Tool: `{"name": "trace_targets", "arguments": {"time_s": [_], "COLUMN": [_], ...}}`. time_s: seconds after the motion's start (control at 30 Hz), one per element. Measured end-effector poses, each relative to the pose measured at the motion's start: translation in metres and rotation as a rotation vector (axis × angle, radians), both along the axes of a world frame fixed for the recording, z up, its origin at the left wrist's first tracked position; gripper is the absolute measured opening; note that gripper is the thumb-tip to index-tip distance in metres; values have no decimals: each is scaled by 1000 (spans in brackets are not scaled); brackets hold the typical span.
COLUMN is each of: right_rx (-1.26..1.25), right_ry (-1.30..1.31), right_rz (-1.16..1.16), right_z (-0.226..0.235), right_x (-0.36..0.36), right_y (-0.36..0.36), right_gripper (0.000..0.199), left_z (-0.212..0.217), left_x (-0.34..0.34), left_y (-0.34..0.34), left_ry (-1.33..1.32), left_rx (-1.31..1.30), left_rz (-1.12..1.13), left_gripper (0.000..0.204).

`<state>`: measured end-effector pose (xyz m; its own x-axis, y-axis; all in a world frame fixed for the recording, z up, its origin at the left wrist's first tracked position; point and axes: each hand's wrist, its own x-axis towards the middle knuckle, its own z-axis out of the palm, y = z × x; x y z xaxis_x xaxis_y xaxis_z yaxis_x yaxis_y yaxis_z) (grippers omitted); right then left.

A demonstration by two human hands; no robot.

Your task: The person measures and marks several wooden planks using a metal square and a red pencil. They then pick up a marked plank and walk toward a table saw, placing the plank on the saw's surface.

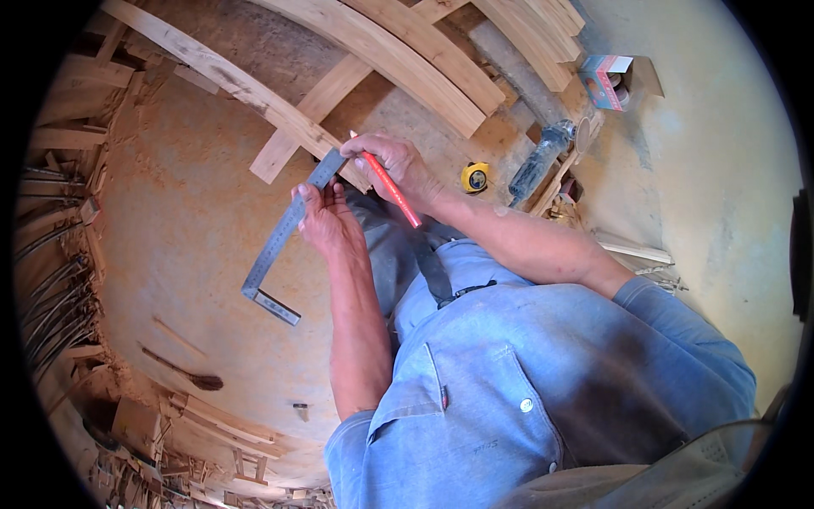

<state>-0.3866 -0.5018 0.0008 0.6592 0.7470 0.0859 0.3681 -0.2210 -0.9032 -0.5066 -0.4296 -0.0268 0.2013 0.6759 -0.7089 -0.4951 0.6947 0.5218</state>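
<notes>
Apparently, marking is underway: the left hand [326,224] is pinching a steel square [273,244] at a board's [246,96] near end; the right hand [398,163] is gripping a red pencil [392,188]; finished lines aren't showing clearly.

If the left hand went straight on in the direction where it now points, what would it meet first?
The left hand grips the metal square; beyond it, the long wooden plank seems first in line, though depth is unclear.
</notes>
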Motion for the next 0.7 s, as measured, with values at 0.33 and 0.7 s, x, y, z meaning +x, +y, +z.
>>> {"name": "trace_targets", "arguments": {"time_s": [0.33,0.7], "right_rx": [-65,-42], "right_ry": [14,-146], "right_rz": [55,156], "right_z": [7,8], "right_x": [3,6], "right_y": [-3,-4], "right_gripper": [16,27], "left_z": [-6,7], "left_x": [-2,6], "left_y": [1,4], "left_ry": [-9,99], "left_rx": [-10,-45], "left_rz": [10,13], "left_gripper": [30,12]}}
